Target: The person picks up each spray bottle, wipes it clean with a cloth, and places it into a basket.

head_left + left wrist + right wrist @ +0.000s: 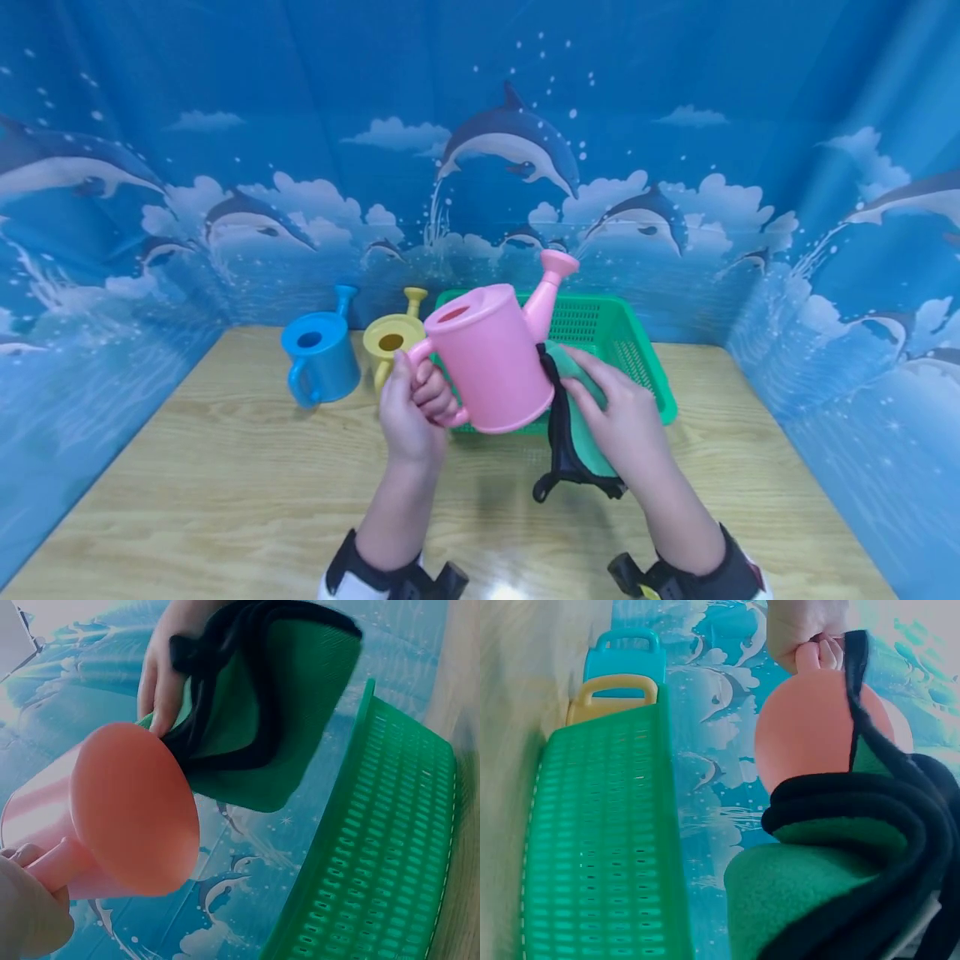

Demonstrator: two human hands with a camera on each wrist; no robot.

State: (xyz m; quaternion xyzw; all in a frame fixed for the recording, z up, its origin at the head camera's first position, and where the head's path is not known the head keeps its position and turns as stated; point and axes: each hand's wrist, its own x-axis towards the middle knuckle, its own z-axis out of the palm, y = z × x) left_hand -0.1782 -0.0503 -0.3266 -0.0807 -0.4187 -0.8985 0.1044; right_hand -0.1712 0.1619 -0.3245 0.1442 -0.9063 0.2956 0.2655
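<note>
My left hand (412, 408) grips the handle of a pink watering can (491, 362), raised over the table with its spout up and to the right. In the left wrist view the base of the pink can (135, 810) faces the camera. My right hand (626, 417) holds a green cloth (588, 433) with black edging and a hanging black loop. Its fingers lie over the cloth, right at the can's side below the spout. The folded green cloth (802, 892) fills the lower part of the right wrist view and hides the right fingers there.
Behind the hands stands a green perforated basket (633, 358) on the wooden table (225, 475). Left of it are a blue watering can (330, 362) and a yellow watering can (382, 329), partly behind my left hand. A dolphin-print curtain (300, 100) encloses the back and sides.
</note>
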